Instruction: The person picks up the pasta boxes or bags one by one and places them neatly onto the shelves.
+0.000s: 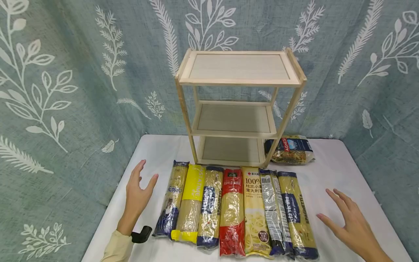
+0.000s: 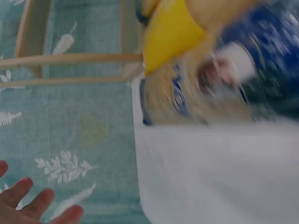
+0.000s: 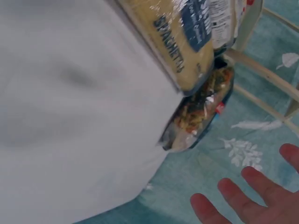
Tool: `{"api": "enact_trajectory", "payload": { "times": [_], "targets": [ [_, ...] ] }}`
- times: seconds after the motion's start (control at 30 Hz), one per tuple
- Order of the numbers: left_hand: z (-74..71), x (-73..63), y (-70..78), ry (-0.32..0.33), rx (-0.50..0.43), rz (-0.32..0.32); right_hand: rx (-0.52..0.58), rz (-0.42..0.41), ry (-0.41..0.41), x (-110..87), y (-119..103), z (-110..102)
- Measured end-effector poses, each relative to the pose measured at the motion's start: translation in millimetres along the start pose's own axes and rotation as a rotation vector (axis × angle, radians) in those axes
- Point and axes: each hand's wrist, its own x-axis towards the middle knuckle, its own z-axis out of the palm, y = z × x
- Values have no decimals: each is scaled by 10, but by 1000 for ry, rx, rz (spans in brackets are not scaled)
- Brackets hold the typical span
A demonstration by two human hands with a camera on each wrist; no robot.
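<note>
In the head view, the left grip (image 1: 138, 198) is spread near the leftmost pack (image 1: 173, 202); the right grip (image 1: 350, 222), also spread, is near the rightmost pack (image 1: 298, 216). Between them, seven pasta packs (image 1: 232, 211) lie side by side on the white desk (image 1: 330, 167). Their long axes run from the person toward the wooden shelf (image 1: 240, 67), far ends fanning slightly inward. Behind its front right leg, a bag (image 1: 292, 149) lies crosswise. Blue-green leaf-print curtains (image 1: 82, 109) enclose the back and both sides.
</note>
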Motion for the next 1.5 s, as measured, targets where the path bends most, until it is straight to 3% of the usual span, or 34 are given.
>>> {"api": "enact_trajectory", "payload": {
  "times": [0.3,0.6,0.83,1.0,1.23,1.5],
  "targets": [
    [183,174,156,23,-188,3,52,21,33,-14,-202,-7],
    [276,337,653,-1,-285,25,55,17,-9,-64,-338,69],
    [444,452,733,-1,-376,13,38,84,-120,-115,-465,195],
    [560,577,769,-2,-422,39,27,153,-192,-164,-503,295],
    [673,755,838,-46,-413,47,10,287,-339,-193,-495,441],
    [714,905,932,-80,-416,63,9,372,-390,-225,-407,620]
  ]
}}
